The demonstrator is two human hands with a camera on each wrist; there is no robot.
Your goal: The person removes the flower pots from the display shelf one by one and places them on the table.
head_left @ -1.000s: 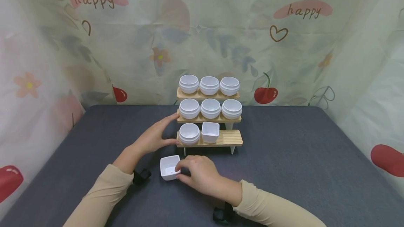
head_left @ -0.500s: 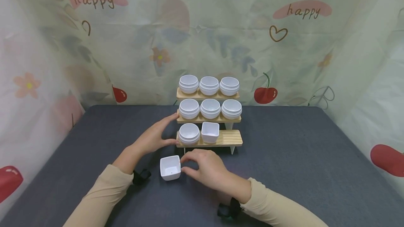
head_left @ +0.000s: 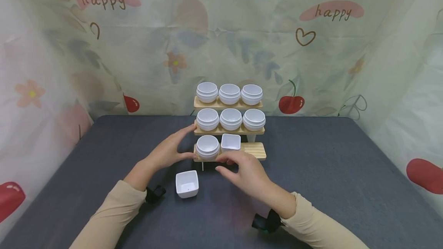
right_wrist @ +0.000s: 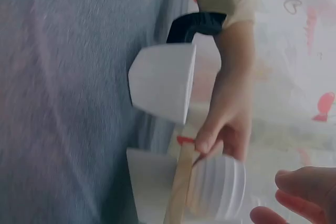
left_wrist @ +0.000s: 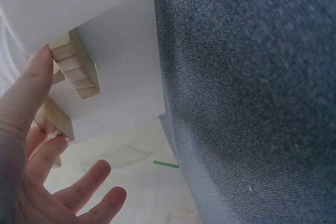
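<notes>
A wooden tiered stand [head_left: 254,151] carries white bowls on three levels. On its lowest board are a round bowl [head_left: 207,146] with ridged sides and a square bowl [head_left: 230,141], partly behind my right fingers. My left hand [head_left: 167,151] touches the stand's left side, thumb at the lowest board and fingertips at the middle one, as the left wrist view [left_wrist: 47,166] also shows from below. Another square bowl [head_left: 187,184] sits upright on the table, apart from both hands. My right hand [head_left: 247,170], thumb and fingers spread, is in front of the lowest board, holding nothing.
Round bowls fill the middle board [head_left: 230,119] and top board [head_left: 229,93]. A dark cloth covers the table [head_left: 328,172]. Behind it hangs a printed curtain [head_left: 221,41]; a thin looped cord [head_left: 353,107] lies at the back right edge.
My right hand has let go of the square bowl on the table and moved right and back toward the lowest board. The left hand and the bowls stay where they were.
</notes>
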